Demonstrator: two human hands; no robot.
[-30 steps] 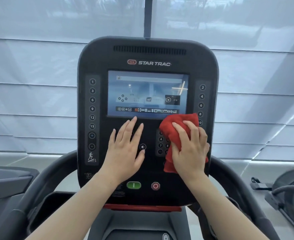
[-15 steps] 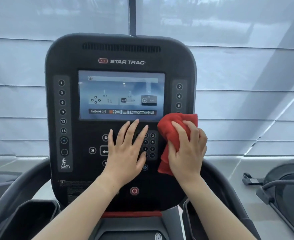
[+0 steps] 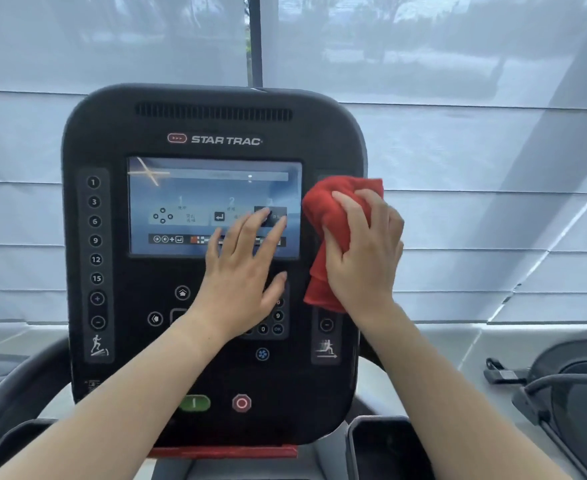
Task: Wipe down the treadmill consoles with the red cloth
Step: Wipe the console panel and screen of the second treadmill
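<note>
A black Star Trac treadmill console (image 3: 112,133) stands upright in front of me, its lit screen (image 3: 181,202) in the upper middle. My right hand (image 3: 364,251) grips a bunched red cloth (image 3: 323,216) and presses it against the console's right edge, over the right column of buttons. My left hand (image 3: 243,271) lies flat with straight, spread fingers on the console; its fingertips reach onto the screen's lower right corner and its palm covers part of the keypad.
Grey curved handrails (image 3: 4,403) flank the console, with a dark tray (image 3: 382,441) at its lower right. Part of a neighbouring machine (image 3: 569,393) sits at the right. White window blinds (image 3: 492,168) fill the background behind the console.
Both hands have slid upward on the console. The cloth went from beside the keypad to the right edge next to the screen, and my left fingertips now overlap the screen.
</note>
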